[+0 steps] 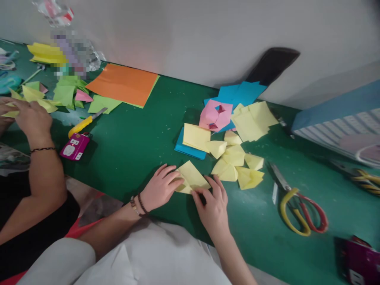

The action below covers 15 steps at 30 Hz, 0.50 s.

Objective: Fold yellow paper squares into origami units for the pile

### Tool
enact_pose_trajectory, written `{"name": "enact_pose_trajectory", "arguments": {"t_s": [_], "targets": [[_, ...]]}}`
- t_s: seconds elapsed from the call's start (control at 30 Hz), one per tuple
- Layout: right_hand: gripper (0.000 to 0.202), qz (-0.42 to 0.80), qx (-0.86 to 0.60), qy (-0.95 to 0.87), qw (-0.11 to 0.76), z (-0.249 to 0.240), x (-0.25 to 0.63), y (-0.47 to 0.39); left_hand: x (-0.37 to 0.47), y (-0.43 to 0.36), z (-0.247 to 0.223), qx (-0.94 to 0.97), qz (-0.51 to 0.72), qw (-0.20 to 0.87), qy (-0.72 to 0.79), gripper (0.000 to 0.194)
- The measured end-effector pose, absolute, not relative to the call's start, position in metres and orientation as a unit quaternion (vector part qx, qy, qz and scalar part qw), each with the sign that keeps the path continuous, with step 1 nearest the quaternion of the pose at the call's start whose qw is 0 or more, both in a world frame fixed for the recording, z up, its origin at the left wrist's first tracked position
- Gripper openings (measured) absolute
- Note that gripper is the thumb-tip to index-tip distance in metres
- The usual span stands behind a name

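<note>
A pale yellow paper square (190,175) with creases lies near the table's front edge, between my two hands. My left hand (162,187) rests its fingers on the paper's left side, closed on that edge. At the lower right corner, my right hand (212,202) pinches the paper between thumb and fingers. Just behind and to the right are several folded yellow pieces (233,155). Yellow sheets (196,136) sit on a blue stack (190,149) behind the paper. A pink folded piece (215,115) stands farther back, beside more yellow squares (253,120).
Scissors (292,206) lie on the green table (142,138) at right, with pliers (360,174) beyond. An orange sheet (124,85), a yellow cutter (81,126) and a purple box (75,146) are at left. Another person's hand (34,118) holds yellow paper at far left.
</note>
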State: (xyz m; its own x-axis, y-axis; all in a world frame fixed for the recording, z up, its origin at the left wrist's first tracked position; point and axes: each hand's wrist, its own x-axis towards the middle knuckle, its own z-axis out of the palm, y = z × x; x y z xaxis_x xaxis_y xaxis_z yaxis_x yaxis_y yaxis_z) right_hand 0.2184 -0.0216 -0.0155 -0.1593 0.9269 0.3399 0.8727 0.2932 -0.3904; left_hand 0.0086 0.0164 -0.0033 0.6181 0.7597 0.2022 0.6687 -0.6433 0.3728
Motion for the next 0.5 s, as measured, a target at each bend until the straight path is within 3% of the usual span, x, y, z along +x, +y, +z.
{"name": "enact_pose_trajectory", "arguments": {"t_s": [0.13, 0.3, 0.5], "targets": [[0.016, 0.032, -0.619, -0.741, 0.257, -0.0155, 0.2121, -0.0206, 0.0073, 0.0152, -0.0048, 0.890, 0.215, 0.140, 0.377, 0.030], [0.018, 0.036, -0.622, -0.738, 0.259, -0.0146, 0.2117, -0.0207, 0.0073, 0.0139, -0.0069, 0.917, 0.174, 0.129, 0.334, 0.036], [0.018, 0.042, -0.628, -0.732, 0.260, -0.0145, 0.2112, -0.0202, 0.0092, 0.0137, -0.0087, 0.915, 0.157, 0.122, 0.351, 0.029]]}}
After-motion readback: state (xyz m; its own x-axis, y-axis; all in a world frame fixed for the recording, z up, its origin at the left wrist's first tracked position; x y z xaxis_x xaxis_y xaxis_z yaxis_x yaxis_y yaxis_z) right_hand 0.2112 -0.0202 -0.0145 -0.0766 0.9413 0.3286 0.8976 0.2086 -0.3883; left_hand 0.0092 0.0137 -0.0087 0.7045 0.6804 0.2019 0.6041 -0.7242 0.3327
